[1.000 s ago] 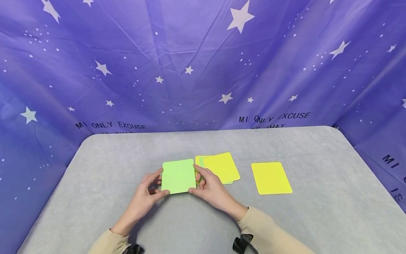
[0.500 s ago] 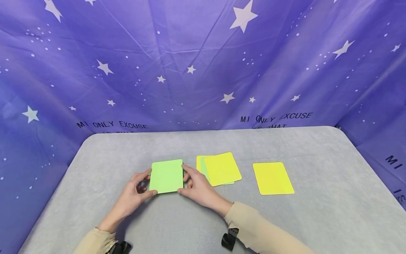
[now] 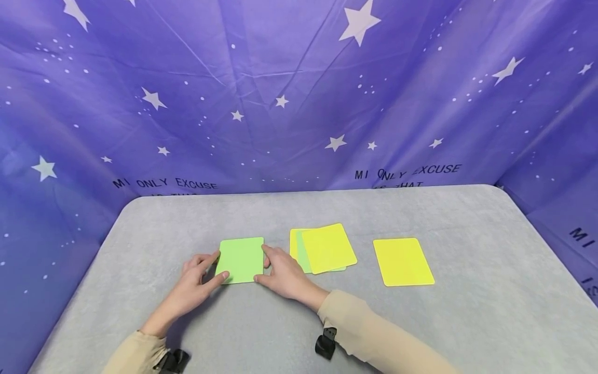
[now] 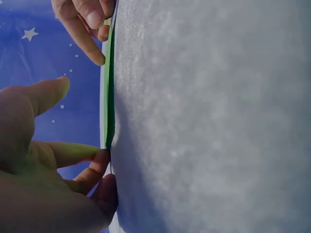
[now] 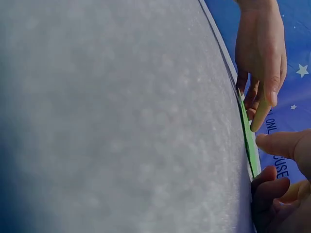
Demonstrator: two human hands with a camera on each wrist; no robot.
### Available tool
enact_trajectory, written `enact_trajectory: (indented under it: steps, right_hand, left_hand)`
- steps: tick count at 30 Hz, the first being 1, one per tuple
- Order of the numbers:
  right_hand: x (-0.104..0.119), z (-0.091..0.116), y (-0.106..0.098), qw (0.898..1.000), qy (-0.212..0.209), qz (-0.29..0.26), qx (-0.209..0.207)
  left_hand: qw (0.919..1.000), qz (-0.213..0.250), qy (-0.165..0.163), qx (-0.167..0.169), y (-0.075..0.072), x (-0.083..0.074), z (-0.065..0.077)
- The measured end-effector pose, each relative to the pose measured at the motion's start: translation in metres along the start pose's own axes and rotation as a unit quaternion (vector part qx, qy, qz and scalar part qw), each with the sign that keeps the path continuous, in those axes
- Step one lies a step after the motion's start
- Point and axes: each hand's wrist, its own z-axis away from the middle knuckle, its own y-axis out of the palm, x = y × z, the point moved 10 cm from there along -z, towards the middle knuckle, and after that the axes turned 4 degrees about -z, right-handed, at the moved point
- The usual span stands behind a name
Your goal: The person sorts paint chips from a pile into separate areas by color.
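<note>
A light green square card (image 3: 241, 261) lies close over the grey table, left of the middle. My left hand (image 3: 191, 283) is at its left side, index fingertip touching the edge and thumb over the near corner; in the left wrist view that thumb is raised off the card. My right hand (image 3: 286, 272) is at the opposite side, index finger at the far corner and thumb at the near one. Seen edge-on, the green card (image 4: 109, 92) is a thin strip between the two hands. Its underside is mostly hidden.
Right of my right hand is an overlapping group of cards: a yellow card (image 3: 329, 249) on top, with a green card (image 3: 302, 254) and another yellow card (image 3: 293, 241) showing beneath. Farther right lies a single yellow card (image 3: 404, 262). A purple star-patterned cloth (image 3: 299, 93) hangs behind the table (image 3: 444, 213).
Both hands have carried the green card leftward, away from the overlapping cards, and lowered it towards the table. The fingers have loosened at its edges. The other cards have stayed put.
</note>
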Motion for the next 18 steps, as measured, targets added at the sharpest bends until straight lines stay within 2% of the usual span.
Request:
enact_trajectory:
  steps: [6, 12, 18]
  right_hand:
    - [-0.001, -0.003, 0.001, 1.0, -0.006, 0.004, 0.014]
    - [-0.004, 0.002, -0.002, 0.996, 0.0, -0.07, 0.049]
    - [-0.002, 0.016, -0.022, 0.993, -0.001, -0.116, 0.031]
  left_hand:
    - [0.9999, -0.011, 0.001, 0.005, 0.0, -0.005, 0.0]
    - [0.9999, -0.01, -0.005, 0.001, -0.001, -0.006, 0.0]
    - [0.9996, -0.005, 0.011, -0.024, -0.005, -0.014, -0.001]
